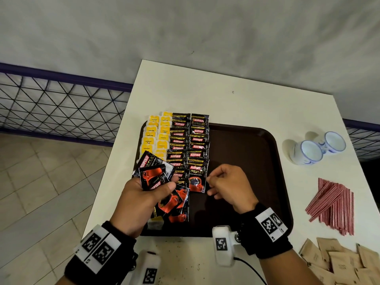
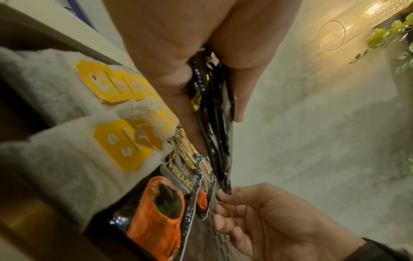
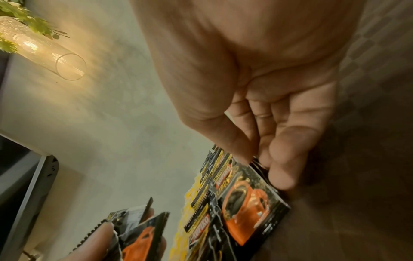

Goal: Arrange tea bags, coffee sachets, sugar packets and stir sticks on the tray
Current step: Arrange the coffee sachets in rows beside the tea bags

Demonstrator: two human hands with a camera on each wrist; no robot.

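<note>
Right hand (image 3: 257,98) fingertips (image 3: 282,178) touching top coffee sachet (image 3: 248,201), overlapping sachet rows, brown tray (image 3: 357,203)

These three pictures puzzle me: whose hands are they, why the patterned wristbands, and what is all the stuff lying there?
No machine here: a person works with bare hands, wearing a head camera and one camera on each wrist; the wristbands carry those.

The head view looks down on a white table with a dark tray. On the tray lie rows of yellow-tagged tea bags and black coffee sachets. The left hand grips a bundle of sachets; the right hand touches the edge of the nearest laid sachet. Beside the tray wait two cups, red stir sticks and brown sugar packets.
</note>
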